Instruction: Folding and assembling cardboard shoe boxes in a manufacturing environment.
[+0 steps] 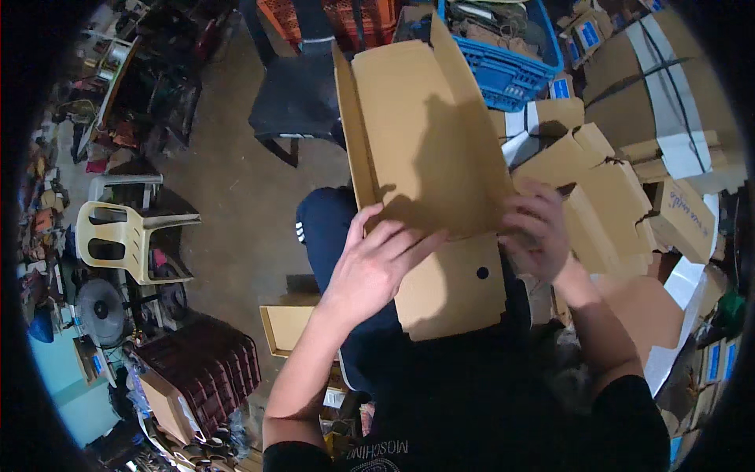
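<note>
A long brown cardboard box (393,102), partly folded, lies across my lap with its long left and right walls raised. Its near end flap (448,295) lies flat toward me and has a small round dark hole. At the near left corner, my left hand (377,256) grips the cardboard, fingers bent over the fold line. My right hand (539,232) is at the near right corner, slightly blurred, with its fingers curled against the right wall. Shadows of my hands and head fall on the box's inner floor.
A black plastic chair (295,90) stands ahead, beside a blue crate (511,67) filled with items. Flattened cardboard pieces (605,204) pile up at my right. A cream chair (110,232), a fan (101,311) and a dark red crate (208,370) are at left. A small open box (287,326) sits by my leg.
</note>
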### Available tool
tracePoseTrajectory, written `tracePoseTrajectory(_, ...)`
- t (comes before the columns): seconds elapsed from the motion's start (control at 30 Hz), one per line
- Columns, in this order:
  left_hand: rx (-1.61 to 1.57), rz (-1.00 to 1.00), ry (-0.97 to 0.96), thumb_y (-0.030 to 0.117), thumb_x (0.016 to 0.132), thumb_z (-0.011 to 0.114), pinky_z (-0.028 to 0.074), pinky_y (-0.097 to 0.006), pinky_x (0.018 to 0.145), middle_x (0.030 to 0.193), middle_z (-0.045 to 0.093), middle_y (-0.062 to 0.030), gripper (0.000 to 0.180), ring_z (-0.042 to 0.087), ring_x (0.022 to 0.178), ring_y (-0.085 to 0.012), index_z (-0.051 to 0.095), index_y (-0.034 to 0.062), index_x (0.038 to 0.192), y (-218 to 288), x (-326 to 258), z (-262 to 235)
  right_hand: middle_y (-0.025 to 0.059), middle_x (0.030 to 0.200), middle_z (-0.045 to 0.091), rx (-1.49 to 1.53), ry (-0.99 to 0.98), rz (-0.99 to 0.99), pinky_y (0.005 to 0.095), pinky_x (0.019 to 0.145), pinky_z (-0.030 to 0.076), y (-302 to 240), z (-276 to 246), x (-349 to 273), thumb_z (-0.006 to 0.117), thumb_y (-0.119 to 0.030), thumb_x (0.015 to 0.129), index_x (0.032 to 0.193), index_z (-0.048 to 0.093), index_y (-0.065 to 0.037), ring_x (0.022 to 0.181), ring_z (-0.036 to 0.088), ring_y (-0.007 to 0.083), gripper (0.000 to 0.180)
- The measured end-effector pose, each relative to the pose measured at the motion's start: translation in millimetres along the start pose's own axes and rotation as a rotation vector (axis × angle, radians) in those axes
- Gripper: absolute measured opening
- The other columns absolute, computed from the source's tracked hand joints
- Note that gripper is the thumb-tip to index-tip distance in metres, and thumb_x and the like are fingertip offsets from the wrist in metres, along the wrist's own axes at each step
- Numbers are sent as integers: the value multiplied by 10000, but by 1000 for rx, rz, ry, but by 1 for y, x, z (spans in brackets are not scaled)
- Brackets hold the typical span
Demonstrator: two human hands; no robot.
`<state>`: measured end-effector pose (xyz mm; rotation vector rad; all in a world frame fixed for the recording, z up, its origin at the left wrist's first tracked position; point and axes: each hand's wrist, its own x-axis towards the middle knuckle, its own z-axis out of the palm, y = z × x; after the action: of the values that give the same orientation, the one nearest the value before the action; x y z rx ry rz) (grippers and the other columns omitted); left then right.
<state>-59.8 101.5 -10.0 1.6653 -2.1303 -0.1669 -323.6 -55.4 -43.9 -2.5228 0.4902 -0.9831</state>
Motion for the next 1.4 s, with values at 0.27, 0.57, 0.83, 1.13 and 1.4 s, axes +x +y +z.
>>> tracePoseTrajectory(0.27,-161,21,27,-18,772,659,378,-437,1120,1056,723,-49,596,661,949,-195,685,127,1350,15,28,13,79,1245,646,-179,-345,-132,541,977,475,3,-39,-116,802,-144,755,1053,726,-139,1218,584,354,308)
tracePoseTrajectory(0.57,-395,58,-149,289,787,794,345,-449,1141,1156,713,-123,616,658,1097,-265,666,92,1357,18,40,-5,95,1143,698,57,-191,145,456,905,540,-19,-38,-85,814,-119,713,1083,708,-71,965,689,322,388)
tracePoseTrajectory(0.83,-555,-8,-219,214,884,764,403,-452,1110,1053,716,-180,379,675,1036,-335,716,47,1221,29,42,-5,71,948,601,-46,334,416,366,786,530,-34,-26,-47,1014,-164,616,1242,507,-37,862,625,209,815)
tracePoseTrajectory(1.13,-714,-337,-243,95,954,658,504,-471,698,872,684,-185,162,669,828,-401,638,-2,1082,32,63,-3,-41,1322,678,-463,-265,-122,449,1049,433,-46,-51,7,772,-247,868,1240,712,-154,1120,632,206,388)
tracePoseTrajectory(1.4,-273,-23,-68,138,918,698,544,-418,849,1041,677,-126,209,664,963,-324,686,60,1111,40,51,14,11,1066,706,-291,-376,-12,455,1081,444,-31,-35,-11,767,-190,861,1140,709,-107,1042,649,204,297)
